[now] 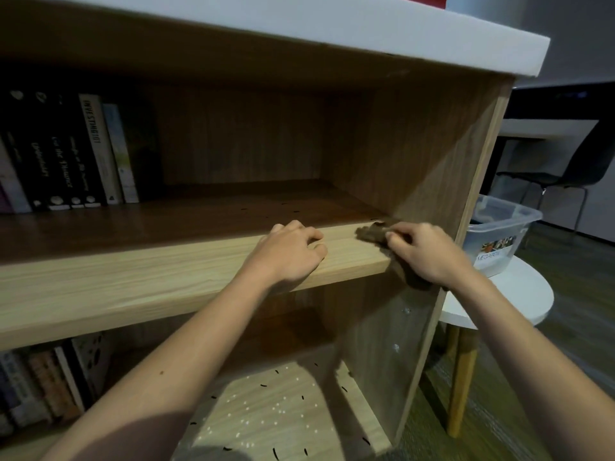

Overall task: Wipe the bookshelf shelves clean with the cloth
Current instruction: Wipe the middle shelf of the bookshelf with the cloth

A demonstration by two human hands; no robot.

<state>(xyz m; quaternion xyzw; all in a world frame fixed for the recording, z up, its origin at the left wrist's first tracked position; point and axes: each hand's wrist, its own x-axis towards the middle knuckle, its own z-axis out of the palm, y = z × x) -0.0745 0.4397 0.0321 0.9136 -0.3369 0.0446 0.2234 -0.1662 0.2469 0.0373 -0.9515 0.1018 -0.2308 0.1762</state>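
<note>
Home or office room: bookshelf (233, 271), books (66, 151), chair (565, 178).

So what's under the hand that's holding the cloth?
A brown cloth lies under the right hand, pressed on the front right corner of the wooden shelf. One end pokes out to the left and some hangs below. The middle of it is hidden by the hand.

**A dim room beside the shelves**

On the right stands a small round white table (519, 294) with wooden legs. A clear plastic box (496, 234) with a label sits on it. Behind it is a black chair (562, 174) with thin metal legs, next to a white desk (545, 128). The floor (579, 314) is dark wood. The wall (579, 38) is grey. The room is dim.
</note>
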